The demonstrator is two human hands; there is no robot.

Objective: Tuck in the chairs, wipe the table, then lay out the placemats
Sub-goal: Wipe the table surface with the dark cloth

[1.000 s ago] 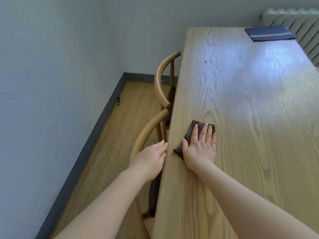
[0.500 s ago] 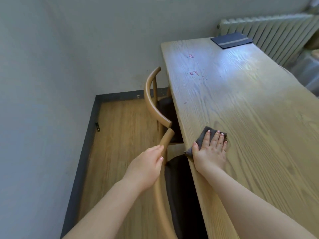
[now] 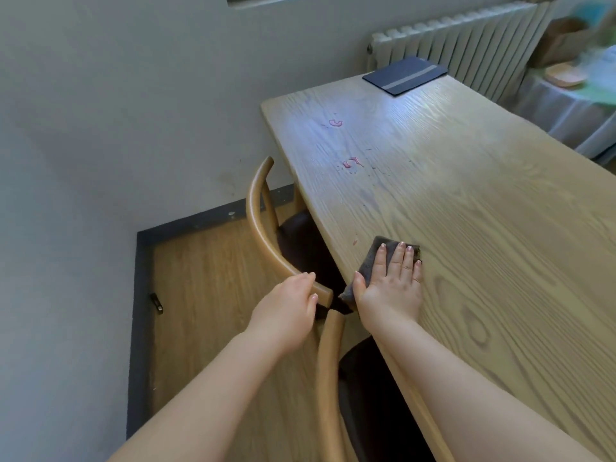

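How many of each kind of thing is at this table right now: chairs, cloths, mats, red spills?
Chairs: 2, far chair and near chair
Cloths: 1, grey cloth under the right hand
Mats: 1 dark placemat stack
Red spills: 3
Total: 7

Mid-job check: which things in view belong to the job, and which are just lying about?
Job: far chair, near chair, grey cloth under the right hand, pink stains on the table, folded placemats.

Lying about: radiator, side table with plate, small dark object on floor.
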